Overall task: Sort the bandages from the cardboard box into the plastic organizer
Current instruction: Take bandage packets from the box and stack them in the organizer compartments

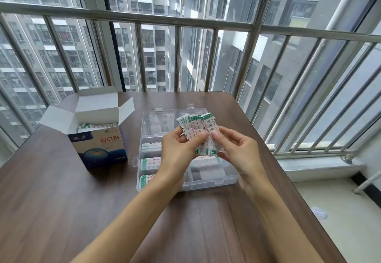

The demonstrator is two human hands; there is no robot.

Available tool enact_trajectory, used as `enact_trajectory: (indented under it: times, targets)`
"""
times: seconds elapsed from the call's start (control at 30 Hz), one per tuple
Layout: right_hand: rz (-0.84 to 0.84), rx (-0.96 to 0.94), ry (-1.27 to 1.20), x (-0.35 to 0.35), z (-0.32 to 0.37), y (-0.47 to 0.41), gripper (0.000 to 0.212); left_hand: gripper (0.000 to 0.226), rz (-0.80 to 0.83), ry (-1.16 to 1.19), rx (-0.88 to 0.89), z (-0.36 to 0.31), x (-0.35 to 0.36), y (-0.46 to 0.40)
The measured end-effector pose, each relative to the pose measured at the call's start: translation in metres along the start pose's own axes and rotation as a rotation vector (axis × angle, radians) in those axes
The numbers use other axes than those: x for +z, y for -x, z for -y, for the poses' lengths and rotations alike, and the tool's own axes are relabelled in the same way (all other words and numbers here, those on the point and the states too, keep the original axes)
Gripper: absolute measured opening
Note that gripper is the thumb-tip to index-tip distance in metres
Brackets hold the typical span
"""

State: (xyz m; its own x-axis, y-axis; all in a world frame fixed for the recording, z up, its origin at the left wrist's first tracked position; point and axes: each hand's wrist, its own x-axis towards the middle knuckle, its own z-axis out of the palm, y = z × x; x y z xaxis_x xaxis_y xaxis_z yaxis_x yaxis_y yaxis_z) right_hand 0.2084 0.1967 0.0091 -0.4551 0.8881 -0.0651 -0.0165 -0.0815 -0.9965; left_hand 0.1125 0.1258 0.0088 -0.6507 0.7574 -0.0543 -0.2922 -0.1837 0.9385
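Above the clear plastic organizer, whose left compartments already hold bandages, left hand and right hand pinch a fanned white-and-green bandage bundle, while more remain in the open blue-and-white cardboard box.

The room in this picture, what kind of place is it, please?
Probably an enclosed balcony or window corner of a high-rise flat. A wooden table stands against large windows with a metal railing, and tall apartment blocks fill the view outside.
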Motion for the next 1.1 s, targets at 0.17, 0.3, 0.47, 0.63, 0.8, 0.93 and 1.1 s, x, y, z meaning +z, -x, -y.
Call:
enact_trajectory:
  times: [0.17, 0.3, 0.47, 0.63, 0.8, 0.93, 1.1]
  targets:
    - [-0.033, -0.087, 0.011, 0.000, 0.003, 0.002, 0.006, 0.019, 0.038, -0.016, -0.003, -0.002, 0.000, -0.001]
    - [-0.058, 0.032, -0.128, -0.001, 0.002, 0.000, 0.014, 0.024, 0.004, -0.065, 0.027, -0.001, -0.002, -0.004]
    - [-0.046, 0.097, -0.239, 0.001, 0.002, 0.000, 0.012, 0.024, -0.046, -0.051, 0.039, -0.001, -0.003, -0.003]
    - [0.022, 0.118, -0.414, -0.006, 0.007, -0.001, 0.010, 0.025, -0.053, -0.046, 0.020, -0.001, -0.003, -0.003]
    - [-0.027, -0.012, -0.162, 0.002, 0.004, 0.003, 0.017, 0.022, -0.031, -0.032, 0.007, -0.003, -0.001, -0.001]
    - [-0.115, -0.043, -0.227, 0.001, 0.005, 0.004, 0.024, 0.017, 0.030, 0.031, -0.063, -0.006, 0.002, 0.001]
    - [-0.039, 0.077, -0.455, -0.001, 0.006, 0.000, 0.030, 0.016, 0.079, 0.081, -0.181, -0.012, -0.001, -0.004]
